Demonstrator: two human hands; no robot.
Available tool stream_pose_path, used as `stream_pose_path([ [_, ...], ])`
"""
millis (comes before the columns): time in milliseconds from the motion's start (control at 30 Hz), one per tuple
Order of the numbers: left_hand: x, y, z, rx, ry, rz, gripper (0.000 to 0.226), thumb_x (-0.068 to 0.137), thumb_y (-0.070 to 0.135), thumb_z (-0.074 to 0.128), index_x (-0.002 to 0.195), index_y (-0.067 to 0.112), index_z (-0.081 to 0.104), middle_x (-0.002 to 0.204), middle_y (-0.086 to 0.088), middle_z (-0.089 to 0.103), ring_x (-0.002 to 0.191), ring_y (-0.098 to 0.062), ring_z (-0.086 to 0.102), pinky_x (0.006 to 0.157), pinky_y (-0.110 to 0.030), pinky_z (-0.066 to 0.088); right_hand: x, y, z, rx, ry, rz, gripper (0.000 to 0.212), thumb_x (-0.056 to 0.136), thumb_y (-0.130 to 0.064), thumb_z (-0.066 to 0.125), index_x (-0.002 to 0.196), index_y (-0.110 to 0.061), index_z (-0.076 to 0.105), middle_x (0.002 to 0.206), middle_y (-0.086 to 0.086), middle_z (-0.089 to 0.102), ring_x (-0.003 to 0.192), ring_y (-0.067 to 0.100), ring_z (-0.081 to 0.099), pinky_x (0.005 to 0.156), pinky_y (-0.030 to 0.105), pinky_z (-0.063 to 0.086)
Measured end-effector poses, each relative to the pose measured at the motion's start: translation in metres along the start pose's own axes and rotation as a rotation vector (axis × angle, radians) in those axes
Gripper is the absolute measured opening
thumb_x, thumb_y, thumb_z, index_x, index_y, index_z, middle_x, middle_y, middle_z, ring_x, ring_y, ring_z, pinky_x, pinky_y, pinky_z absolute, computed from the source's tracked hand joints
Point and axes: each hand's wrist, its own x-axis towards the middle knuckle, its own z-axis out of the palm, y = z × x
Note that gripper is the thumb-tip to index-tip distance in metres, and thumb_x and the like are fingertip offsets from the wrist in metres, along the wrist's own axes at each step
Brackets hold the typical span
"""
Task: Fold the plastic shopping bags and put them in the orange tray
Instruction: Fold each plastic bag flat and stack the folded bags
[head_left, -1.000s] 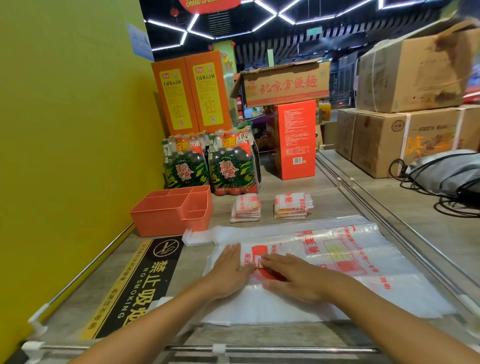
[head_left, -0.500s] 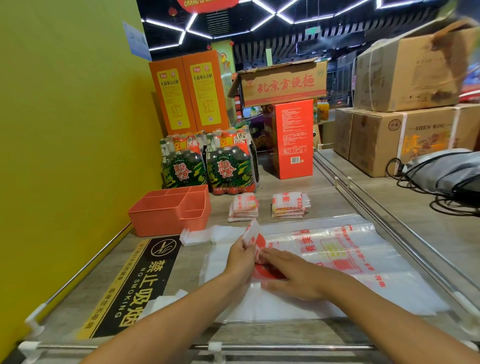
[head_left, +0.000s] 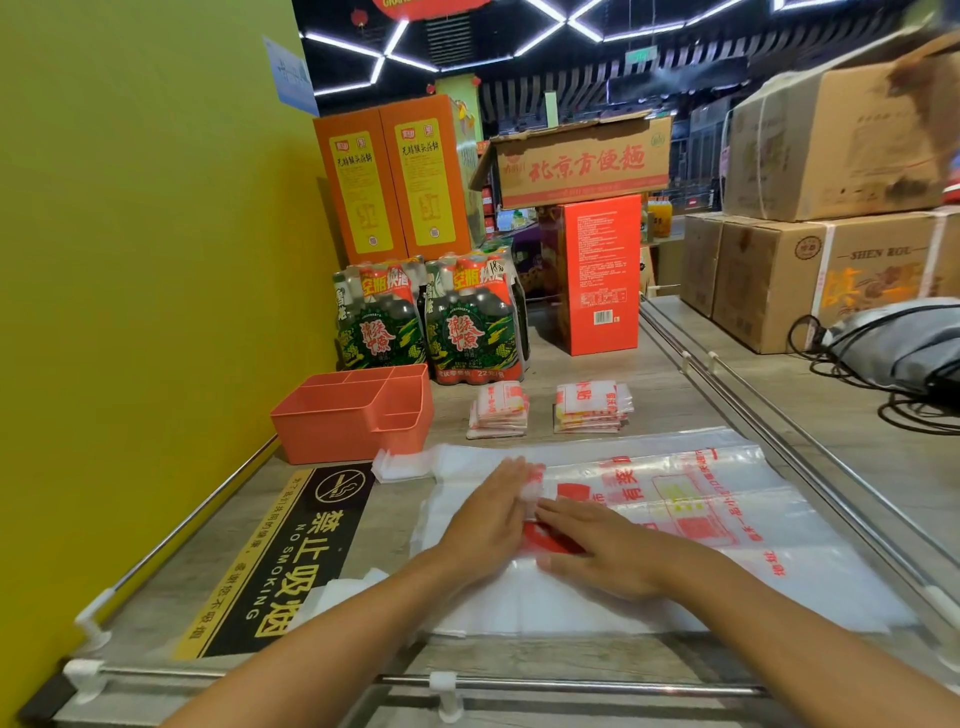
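Left hand (head_left: 488, 525) and right hand (head_left: 597, 551) flat on plastic bag (head_left: 675, 499); fold edge blurred

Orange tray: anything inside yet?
The orange tray shows bare compartments where its interior is visible; the near wall hides the bottom. Two folded bag stacks sit outside, to its right.

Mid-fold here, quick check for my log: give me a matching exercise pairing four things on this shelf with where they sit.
Things:
1. orange tray
2. folded bag stacks
3. flat plastic bag
4. no-smoking sticker

Places:
A. under both hands, left hand and right hand
B. on the shelf surface, along the yellow wall side
C. in front of the bottle packs, right of the tray
D. beside the yellow wall, behind the sticker

Pairs: 1-D, 2-C, 3-A, 4-B
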Motion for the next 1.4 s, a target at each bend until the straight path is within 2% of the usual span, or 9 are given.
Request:
stream_pose_path([
  [100,-0.001,0.006,-0.001,0.237,-0.151,-0.017,0.055,0.108,0.027,0.03,0.161,0.018,0.014,0.168,0.0,0.01,0.155,-0.011,0.002,0.126,-0.028,0.0,0.0,-0.001,-0.002,0.011,0.008,-0.042,0.066,0.102,-0.057,0.04,0.16,-0.033,0.017,0.166,-0.013,0.014,0.152,0.014,0.014,0.119,0.026,0.008],
  [167,-0.001,0.007,-0.003,0.292,-0.209,-0.027,0.06,0.108,0.031,0.03,0.161,0.018,0.005,0.169,0.0,0.002,0.155,-0.011,-0.004,0.125,-0.028,-0.004,0.002,0.004,-0.002,0.048,0.004,-0.038,0.059,0.1,-0.061,0.044,0.154,-0.039,0.031,0.161,-0.014,0.029,0.145,0.012,0.031,0.122,0.033,0.022],
  [300,0.0,0.007,-0.004,0.376,-0.296,-0.027,0.065,0.107,0.039,0.027,0.161,0.019,-0.003,0.169,0.001,-0.008,0.154,-0.01,-0.011,0.125,-0.031,-0.006,0.001,0.009,-0.008,0.065,0.133,0.05,0.038,0.095,-0.062,0.052,0.118,-0.033,0.059,0.114,-0.011,0.065,0.101,0.014,0.062,0.09,0.034,0.052],
  [400,0.002,0.006,-0.005,0.381,-0.316,-0.004,0.066,0.107,0.044,0.024,0.161,0.018,-0.003,0.169,0.001,-0.009,0.154,-0.01,-0.012,0.125,-0.032,-0.006,-0.001,0.004,-0.011,0.077,0.257,-0.001,0.049,0.097,-0.055,0.055,0.142,-0.037,0.046,0.132,-0.022,0.052,0.114,0.006,0.055,0.095,0.025,0.046],
  [600,0.006,0.0,-0.012,0.299,-0.439,-0.005,0.073,0.106,0.051,0.028,0.16,0.019,-0.009,0.167,0.002,-0.017,0.152,-0.008,-0.018,0.125,-0.033,-0.007,0.004,0.002,0.001,-0.003,0.054,-0.009,0.063,0.101,-0.06,0.04,0.157,-0.032,0.028,0.166,-0.012,0.018,0.149,0.013,0.028,0.12,0.032,0.028],
  [767,0.002,-0.023,-0.039,0.23,-0.373,0.094,0.066,0.104,0.046,0.045,0.16,0.025,0.018,0.168,0.009,0.005,0.152,-0.002,-0.002,0.125,-0.025,0.002,0.001,-0.004,-0.004,-0.032,0.044,0.051,0.056,0.101,-0.062,0.036,0.146,-0.029,0.043,0.16,-0.011,0.033,0.137,0.014,0.043,0.113,0.034,0.037],
  [900,0.005,-0.03,-0.054,0.323,-0.333,0.19,0.052,0.105,0.042,0.046,0.155,0.03,0.036,0.163,0.009,0.027,0.151,-0.004,0.019,0.124,-0.03,0.02,-0.001,-0.007,-0.004,0.019,0.117,0.071,0.059,0.095,-0.075,0.033,0.13,-0.031,0.05,0.119,-0.008,0.062,0.099,0.011,0.058,0.093,0.036,0.051],
  [1133,0.0,-0.009,-0.064,0.246,-0.173,0.29,0.04,0.105,0.048,0.038,0.132,0.028,0.059,0.13,0.006,0.066,0.114,-0.01,0.061,0.097,-0.034,0.051,0.002,-0.004,-0.007,0.056,0.232,0.083,0.065,0.096,-0.062,0.05,0.154,-0.039,0.03,0.153,-0.011,0.044,0.13,0.012,0.049,0.105,0.029,0.043],
  [1400,0.008,-0.017,-0.062,0.195,-0.089,0.323,0.033,0.095,0.03,0.067,0.128,0.027,0.066,0.116,0.007,0.073,0.101,-0.008,0.066,0.086,-0.032,0.056,0.017,-0.016,-0.019,-0.226,0.285,0.109,0.053,0.099,-0.038,0.059,0.149,-0.031,0.044,0.144,-0.003,0.057,0.124,0.02,0.058,0.102,0.034,0.047],
])
